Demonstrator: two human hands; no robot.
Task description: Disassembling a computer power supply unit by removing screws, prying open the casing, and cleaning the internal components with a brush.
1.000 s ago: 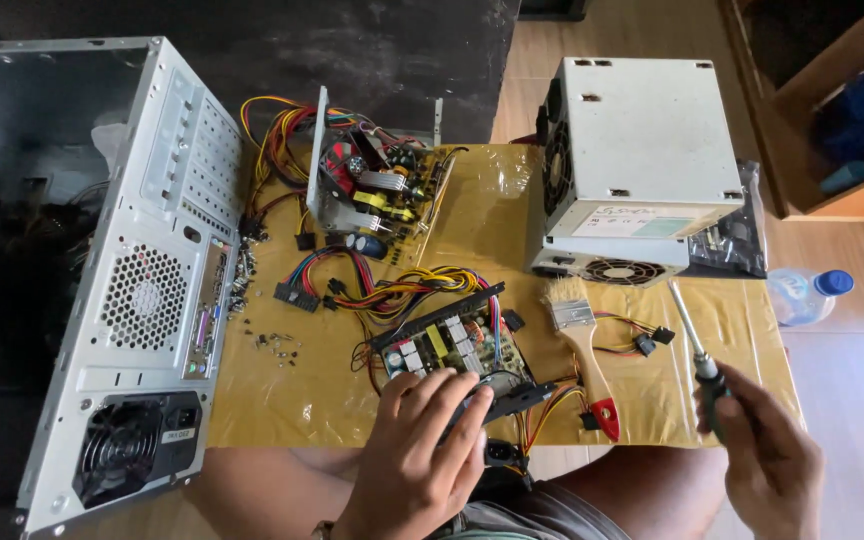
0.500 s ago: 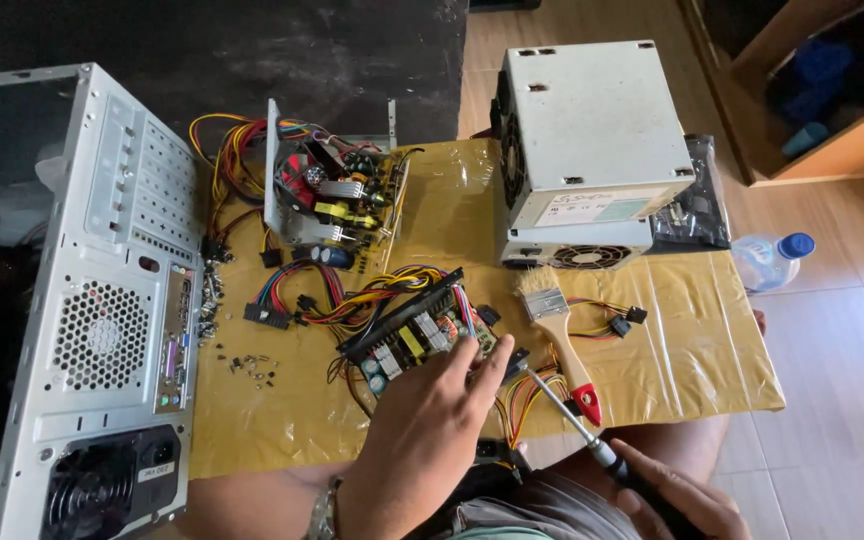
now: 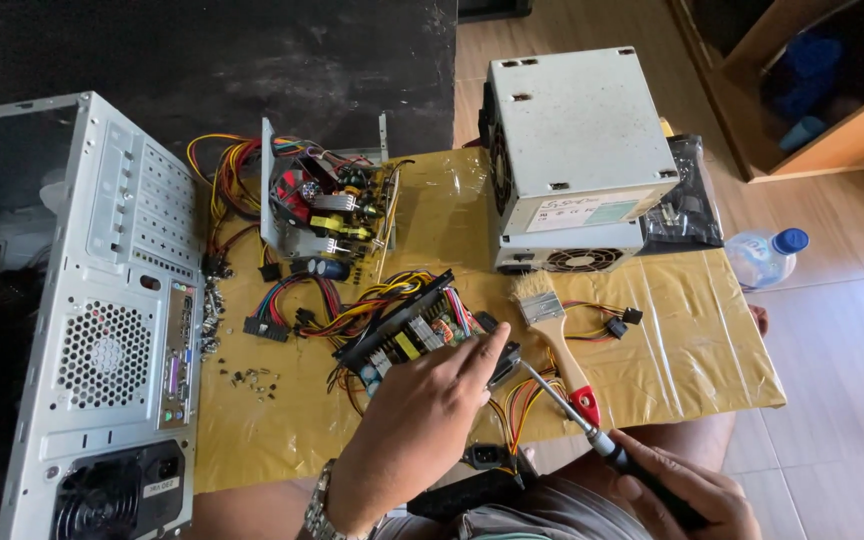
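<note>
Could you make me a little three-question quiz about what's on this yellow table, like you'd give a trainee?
1. True or false: the right hand holds a screwdriver.
2. What does the left hand rest on? A) bottle B) circuit board C) computer case
3. What tool with a red handle tip lies beside the left hand?

Key:
1. True.
2. B, the circuit board; the bottle lies off the table and the computer case stands at the left.
3. A paintbrush.

Yellow-covered table [image 3: 712,340] bears brush [image 3: 555,334], loose screws [image 3: 252,378], power supply [image 3: 577,160].
</note>
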